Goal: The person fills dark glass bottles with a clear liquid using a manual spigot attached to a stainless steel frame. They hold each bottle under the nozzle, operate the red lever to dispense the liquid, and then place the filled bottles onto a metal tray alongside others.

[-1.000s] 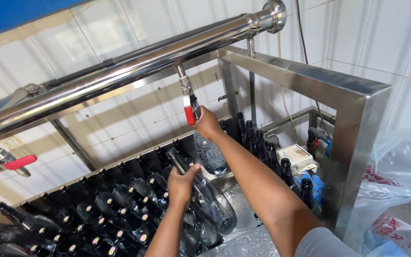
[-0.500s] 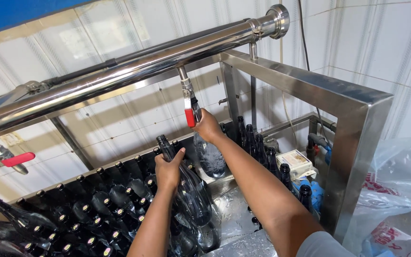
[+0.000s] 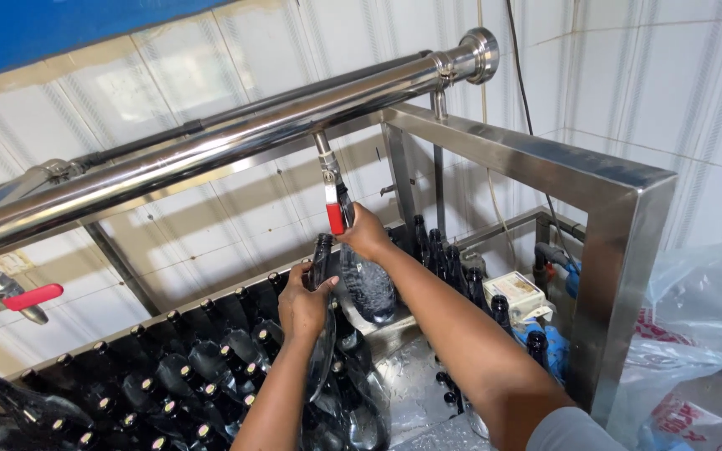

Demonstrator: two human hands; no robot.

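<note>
L hand (image 3: pixel 301 302) grips dark bottle (image 3: pixel 321 276) by neck, held upright just below tap, above the bottle rows (image 3: pixel 169 367). R hand (image 3: pixel 367 234) clenched on red valve handle (image 3: pixel 335 219) under steel pipe (image 3: pixel 211 154). Tip: centre bottle mouth under spout, open valve slow, hold neck steady.

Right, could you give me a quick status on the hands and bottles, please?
Left hand gripping a dark bottle. Right hand on red valve handle. Rows of bottles crowd below.
</note>
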